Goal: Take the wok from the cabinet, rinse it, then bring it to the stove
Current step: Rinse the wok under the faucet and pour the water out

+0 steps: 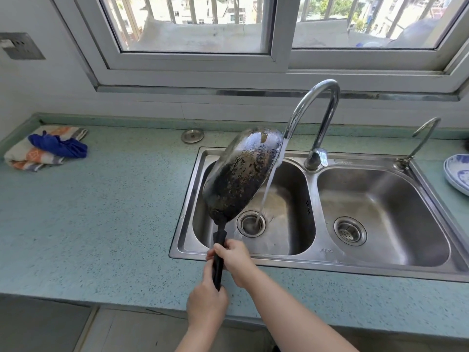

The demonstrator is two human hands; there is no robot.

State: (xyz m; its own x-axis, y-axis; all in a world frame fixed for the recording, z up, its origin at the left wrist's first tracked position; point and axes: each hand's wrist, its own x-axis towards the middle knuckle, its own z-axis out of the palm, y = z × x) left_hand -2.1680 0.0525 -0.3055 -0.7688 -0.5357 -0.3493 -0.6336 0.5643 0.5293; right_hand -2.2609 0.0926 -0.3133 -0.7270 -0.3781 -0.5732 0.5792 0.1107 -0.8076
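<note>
Wok (241,174): blackened, crusted underside facing the viewer, tipped steeply on edge above the left basin of the double steel sink (256,260), its upper rim just under the spout of the chrome faucet (314,118). Water stream (269,184): runs past the wok's right rim and falls into the left basin's drain (251,223). Wok handle (219,252): black, pointing down across the sink's near rim. Right hand (233,257): fingers wrapped round the handle's middle. Left hand (206,303): clasps the handle's near end, just below the right. Right basin: strainer (349,231) seated in its drain. Small second tap (421,141): at the sink's rear right corner. Surface (101,212), speckled pale green: metal sink stopper (192,135) near the rear edge; folded striped towel (30,156) at the rear left corner with a blue cloth (58,146) on top; blue-and-white plates (456,174) at the right edge.
</note>
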